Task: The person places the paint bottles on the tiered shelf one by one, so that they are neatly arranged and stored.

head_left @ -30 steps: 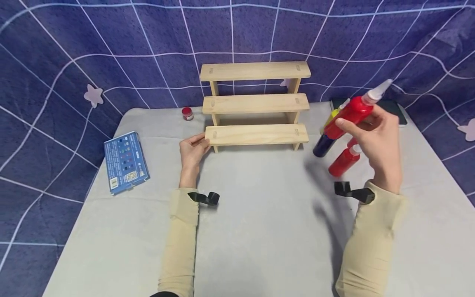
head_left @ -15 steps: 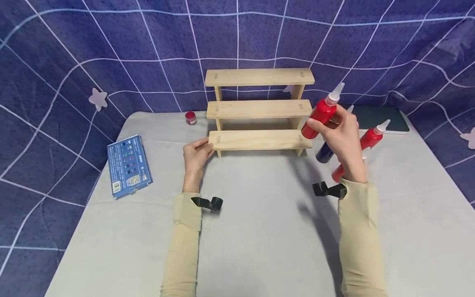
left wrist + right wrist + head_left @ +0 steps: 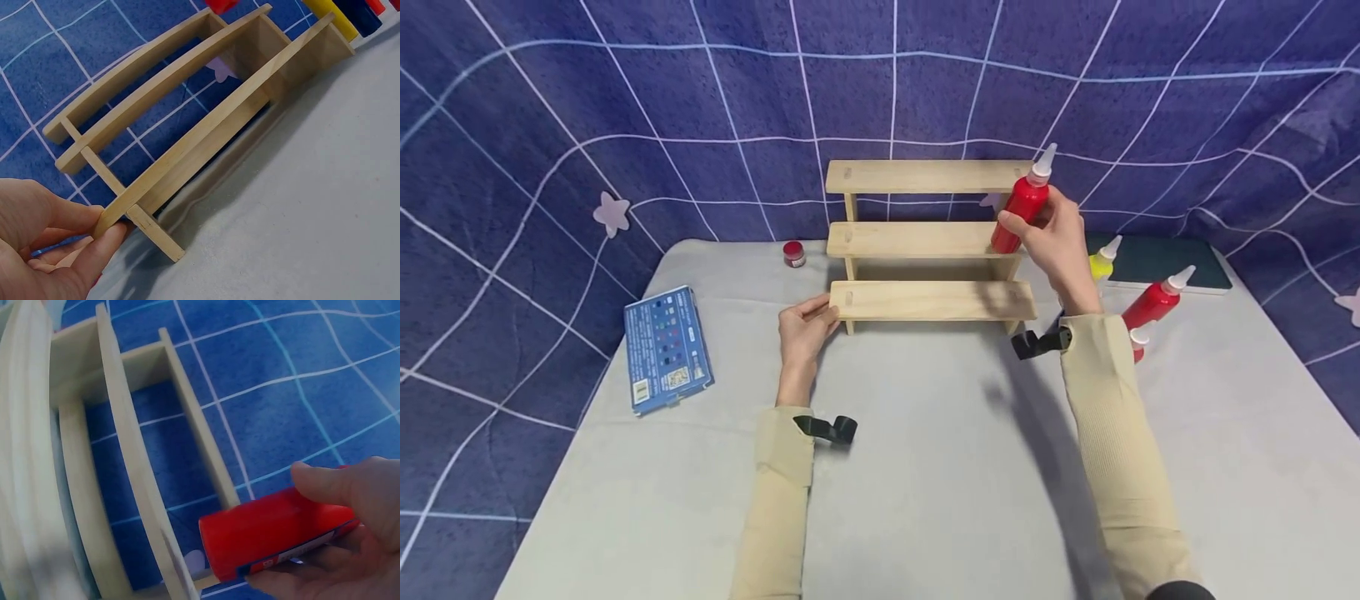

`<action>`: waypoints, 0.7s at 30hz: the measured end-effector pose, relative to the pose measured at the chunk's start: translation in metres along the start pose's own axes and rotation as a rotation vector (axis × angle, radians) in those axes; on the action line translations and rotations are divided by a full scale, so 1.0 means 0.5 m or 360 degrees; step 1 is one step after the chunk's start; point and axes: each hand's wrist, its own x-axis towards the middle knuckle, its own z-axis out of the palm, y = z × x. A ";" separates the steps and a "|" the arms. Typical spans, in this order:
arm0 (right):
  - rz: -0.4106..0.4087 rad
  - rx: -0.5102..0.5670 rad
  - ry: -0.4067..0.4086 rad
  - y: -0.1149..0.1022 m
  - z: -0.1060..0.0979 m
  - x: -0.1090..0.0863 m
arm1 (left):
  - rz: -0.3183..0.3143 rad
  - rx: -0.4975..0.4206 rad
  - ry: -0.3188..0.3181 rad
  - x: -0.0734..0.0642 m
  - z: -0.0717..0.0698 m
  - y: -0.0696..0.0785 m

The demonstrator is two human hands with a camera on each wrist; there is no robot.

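A three-tier wooden shelf (image 3: 925,302) stands at the back of the table. My left hand (image 3: 805,335) pinches the left end of its lowest board between thumb and fingers; the left wrist view shows the grip on the board's corner (image 3: 112,215). My right hand (image 3: 1060,250) holds a red squeeze bottle (image 3: 1024,204) with a white pointed cap, slightly tilted, at the right end of the middle board. In the right wrist view the bottle's base (image 3: 219,547) is close to a board edge; whether it touches, I cannot tell.
Right of the shelf are a yellow bottle (image 3: 1102,265), another red bottle (image 3: 1152,302), a partly hidden red one (image 3: 1138,343) and a dark green flat object (image 3: 1180,262). A small red jar (image 3: 793,253) and a blue box (image 3: 668,350) are on the left.
My right hand has carried the red squeeze bottle leftward from beside the other bottles to the right end of the middle board. The left hand keeps its grip on the shelf.
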 end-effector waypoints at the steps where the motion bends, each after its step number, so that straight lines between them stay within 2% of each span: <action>1: 0.0004 0.0002 0.0001 0.002 0.003 0.006 | -0.0006 0.0002 -0.0001 -0.001 0.000 -0.001; 7: 0.0011 0.0000 0.0009 0.013 0.017 0.032 | -0.0025 -0.0008 -0.0004 -0.004 0.000 -0.002; 21: 0.0059 -0.0119 -0.0041 0.025 0.034 0.058 | -0.0016 -0.0026 -0.0011 0.002 -0.004 -0.006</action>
